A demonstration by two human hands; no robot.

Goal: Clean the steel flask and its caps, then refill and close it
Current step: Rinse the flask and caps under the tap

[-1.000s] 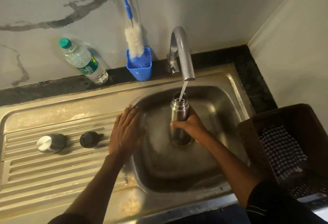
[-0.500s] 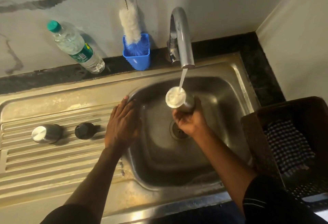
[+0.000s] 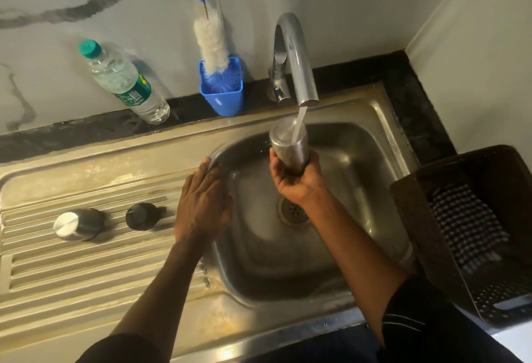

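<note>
My right hand (image 3: 296,178) grips the steel flask (image 3: 288,144) over the sink basin (image 3: 359,161), with one blurred end of the flask up under the tap (image 3: 299,66). Water runs from the spout onto it. My left hand (image 3: 203,204) rests flat with straight fingers on the basin's left rim, holding nothing. On the ribbed draining board (image 3: 72,270) to the left stand the steel cap (image 3: 77,224) and the black inner cap (image 3: 141,216), apart from both hands.
A blue holder (image 3: 223,95) with a bottle brush (image 3: 211,43) stands behind the sink beside the tap. A plastic water bottle (image 3: 123,83) leans against the wall at the back left. A dark basket (image 3: 472,233) with a checked cloth (image 3: 466,224) sits at the right.
My right hand has lifted the flask from deep in the basin, where it stood mouth up under the stream, and raised it close to the spout. My left hand has stayed on the rim.
</note>
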